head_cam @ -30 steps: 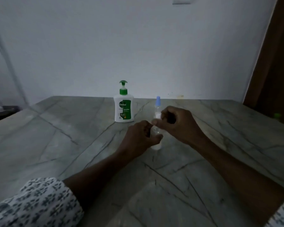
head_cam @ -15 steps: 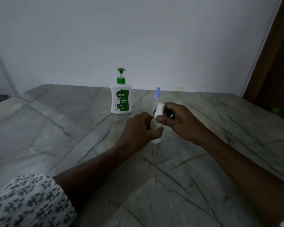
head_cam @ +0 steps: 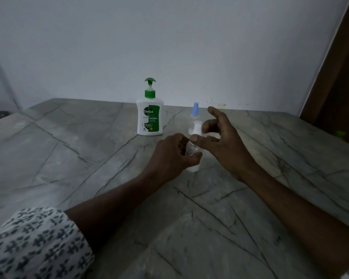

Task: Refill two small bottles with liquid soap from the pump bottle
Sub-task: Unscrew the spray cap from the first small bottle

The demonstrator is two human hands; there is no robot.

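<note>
A white pump bottle [head_cam: 149, 119] with a green pump head stands upright at the back of the marble table [head_cam: 69, 148]. To its right stands a small clear bottle with a blue cap [head_cam: 195, 109]. In front of that one, my left hand [head_cam: 171, 154] grips a second small clear bottle [head_cam: 193, 168] that stands on the table. My right hand [head_cam: 224, 141] pinches this bottle's white spray cap [head_cam: 196, 127] between thumb and a curled finger, with the index finger stretched out. Most of the held bottle's body is hidden by my fingers.
The table runs to a pale wall [head_cam: 169, 47] at the back. A brown door or panel [head_cam: 343, 77] stands at the right, with a small green thing [head_cam: 339, 133] on the floor by it. The light is dim.
My right hand has twisted at the white cap and its index finger has lifted away and straightened. My left hand keeps its grip on the bottle. The camera has tilted a little.
</note>
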